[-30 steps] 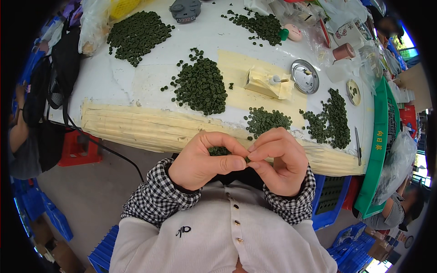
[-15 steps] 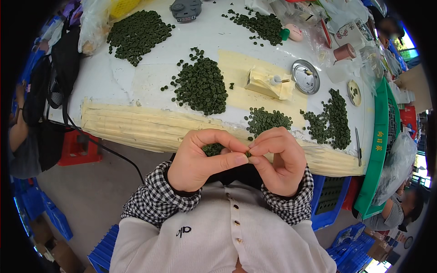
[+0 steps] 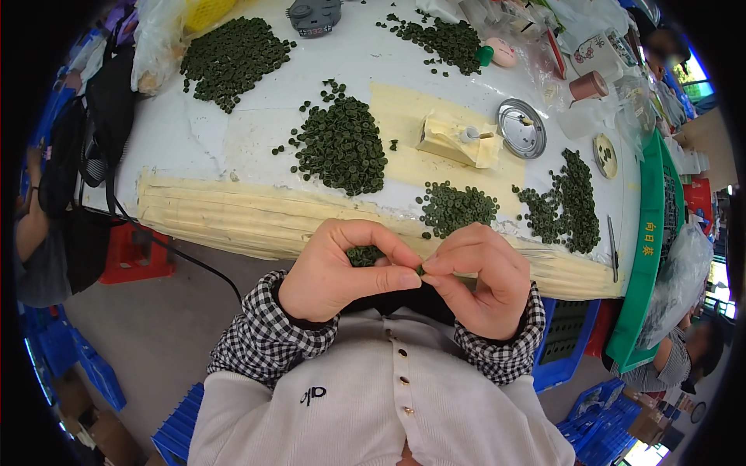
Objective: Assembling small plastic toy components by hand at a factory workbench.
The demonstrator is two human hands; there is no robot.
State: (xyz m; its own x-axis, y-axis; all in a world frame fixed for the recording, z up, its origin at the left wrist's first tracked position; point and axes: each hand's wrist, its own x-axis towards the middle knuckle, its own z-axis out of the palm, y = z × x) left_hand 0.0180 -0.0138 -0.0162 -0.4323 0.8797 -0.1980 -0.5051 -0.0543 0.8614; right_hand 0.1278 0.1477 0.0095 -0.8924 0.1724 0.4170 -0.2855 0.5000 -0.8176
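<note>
Between both hands, in front of my body, a small dark green plastic piece (image 3: 420, 270) is pinched at the fingertips and mostly hidden by them. My left hand (image 3: 330, 272) closes thumb and forefinger on it from one side. From the other side my right hand (image 3: 488, 279) grips it with thumb and fingertips. More green pieces (image 3: 364, 255) show behind the curl of my left hand. Just beyond my hands lies a small pile of round green wheels (image 3: 457, 208). A larger wheel pile (image 3: 342, 144) sits to its left, and another heap (image 3: 571, 203) to its right.
A taped block with a small peg (image 3: 458, 141) stands mid-table near a round metal lid (image 3: 521, 130). Farther back are more green heaps (image 3: 233, 62) and a grey toy tank hull (image 3: 315, 17). A thin pointed tool (image 3: 613, 248) lies beside a green crate (image 3: 646, 256).
My right hand has shifted slightly right and its fingers have drawn in a little. My left hand has moved slightly left. Both still pinch at the small green piece.
</note>
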